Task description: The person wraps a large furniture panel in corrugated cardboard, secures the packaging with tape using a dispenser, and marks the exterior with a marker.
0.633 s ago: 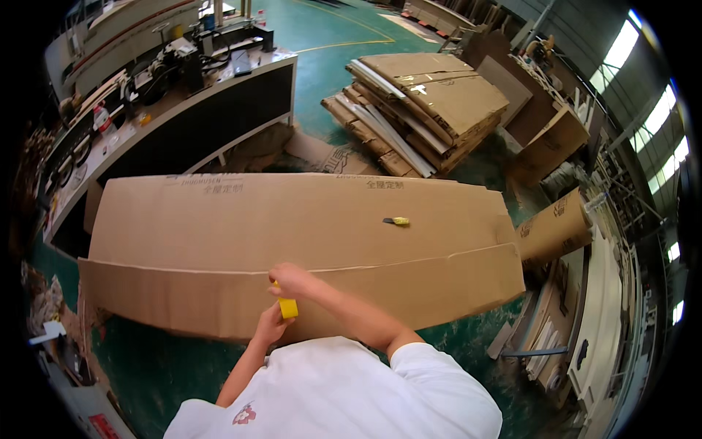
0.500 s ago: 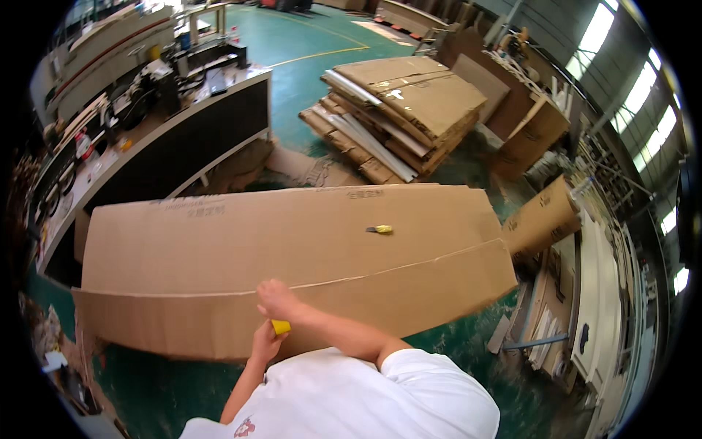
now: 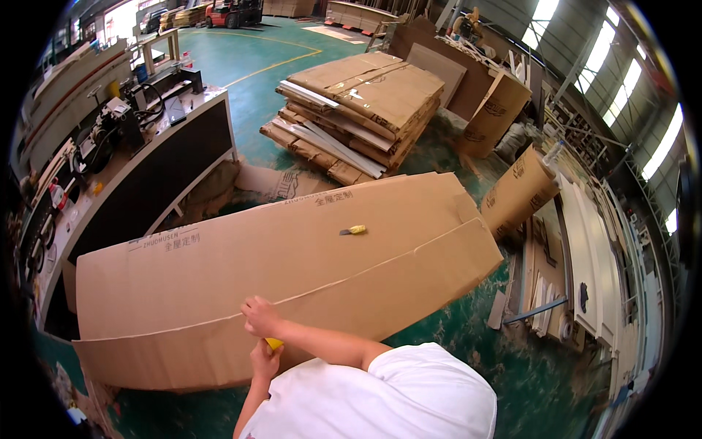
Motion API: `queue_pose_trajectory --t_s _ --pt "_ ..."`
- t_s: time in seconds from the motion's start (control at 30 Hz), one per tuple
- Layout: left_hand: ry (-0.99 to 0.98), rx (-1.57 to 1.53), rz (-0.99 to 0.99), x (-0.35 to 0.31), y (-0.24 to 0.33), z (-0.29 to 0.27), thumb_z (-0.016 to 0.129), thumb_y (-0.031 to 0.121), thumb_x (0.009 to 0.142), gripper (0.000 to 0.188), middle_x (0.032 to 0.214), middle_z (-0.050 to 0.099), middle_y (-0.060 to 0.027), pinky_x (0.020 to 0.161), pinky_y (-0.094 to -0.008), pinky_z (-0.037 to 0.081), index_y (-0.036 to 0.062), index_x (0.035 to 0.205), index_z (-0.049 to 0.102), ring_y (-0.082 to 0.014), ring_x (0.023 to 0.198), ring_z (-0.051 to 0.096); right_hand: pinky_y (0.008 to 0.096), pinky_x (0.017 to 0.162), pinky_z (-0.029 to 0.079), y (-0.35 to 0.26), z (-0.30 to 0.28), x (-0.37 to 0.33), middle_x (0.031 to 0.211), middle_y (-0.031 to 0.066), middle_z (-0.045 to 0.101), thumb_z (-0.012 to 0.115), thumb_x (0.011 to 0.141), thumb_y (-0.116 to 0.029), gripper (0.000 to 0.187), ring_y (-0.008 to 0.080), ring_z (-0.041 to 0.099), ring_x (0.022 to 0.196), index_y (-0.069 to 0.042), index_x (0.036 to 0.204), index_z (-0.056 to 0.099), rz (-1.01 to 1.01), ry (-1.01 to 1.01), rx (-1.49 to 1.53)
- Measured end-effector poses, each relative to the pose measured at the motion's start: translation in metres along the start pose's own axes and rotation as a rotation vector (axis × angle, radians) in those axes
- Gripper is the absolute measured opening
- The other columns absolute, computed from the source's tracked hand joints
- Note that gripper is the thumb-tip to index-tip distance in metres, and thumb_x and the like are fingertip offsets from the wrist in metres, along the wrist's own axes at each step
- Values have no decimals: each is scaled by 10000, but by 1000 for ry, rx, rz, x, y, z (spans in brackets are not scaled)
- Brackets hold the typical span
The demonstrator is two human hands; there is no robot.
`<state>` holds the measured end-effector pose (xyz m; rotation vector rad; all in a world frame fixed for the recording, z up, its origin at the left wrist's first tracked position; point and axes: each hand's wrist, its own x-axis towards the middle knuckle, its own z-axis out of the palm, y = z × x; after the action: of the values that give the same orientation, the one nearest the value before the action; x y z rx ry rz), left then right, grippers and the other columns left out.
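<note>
A long brown cardboard sheet (image 3: 278, 249), folded along a seam, lies in front of me. My right hand (image 3: 261, 316) is closed at the seam, left of the middle; whatever its fingers pinch is hidden. Just below it, close to the near flap (image 3: 175, 358), my left hand (image 3: 265, 360) is closed around a small yellow object (image 3: 274, 343). Only part of that object shows, so its kind stays unclear. A utility knife (image 3: 354, 230) with a yellow handle and dark blade rests on the cardboard, beyond both hands and to the right.
Flat cardboard packages (image 3: 365, 95) are stacked beyond the sheet. A cluttered workbench (image 3: 157, 164) with a dark front stands at the left. To the right are upright cardboard pieces (image 3: 521, 189) and long white panels (image 3: 589, 256). A red forklift (image 3: 234, 13) is far back.
The view has turned, so the cardboard now slants up to the right and more of the far floor shows. Both hands stay closed near the seam; less of the yellow object shows.
</note>
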<state>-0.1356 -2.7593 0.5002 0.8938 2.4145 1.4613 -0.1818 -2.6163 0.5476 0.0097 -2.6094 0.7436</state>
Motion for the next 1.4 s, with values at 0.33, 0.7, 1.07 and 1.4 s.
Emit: queue_pose_trajectory --t_s 0.33,0.7,1.07,1.4 --pt "-23 5 26 4 2 -5 755 196 807 333 902 671 -207 685 -466 514 48 1067 606 -441 845 636 442 760 549 4 -3 4 983 114 596 628 734 -156 134 323 593 922 -44 803 604 148 -135 36" --pt "-161 16 25 6 0 -19 779 162 778 390 1034 675 -178 783 -447 537 68 1118 612 -409 951 641 418 618 550 23 -26 13 696 92 688 692 698 -192 100 304 682 715 -109 686 747 -241 -519 -314" --pt "-267 -237 -197 18 -6 -33 750 74 813 345 1037 704 -99 840 -340 525 42 1134 629 -242 936 691 430 742 525 28 -79 73 913 96 663 655 815 -188 150 326 642 893 -50 868 680 -635 -1008 186" --pt "359 -98 -534 45 40 24 675 296 921 305 719 627 -164 594 -366 473 -2 928 610 -249 663 631 424 881 495 169 -93 232 1002 104 653 644 769 -26 208 309 617 959 -102 961 671 -433 -553 -297"
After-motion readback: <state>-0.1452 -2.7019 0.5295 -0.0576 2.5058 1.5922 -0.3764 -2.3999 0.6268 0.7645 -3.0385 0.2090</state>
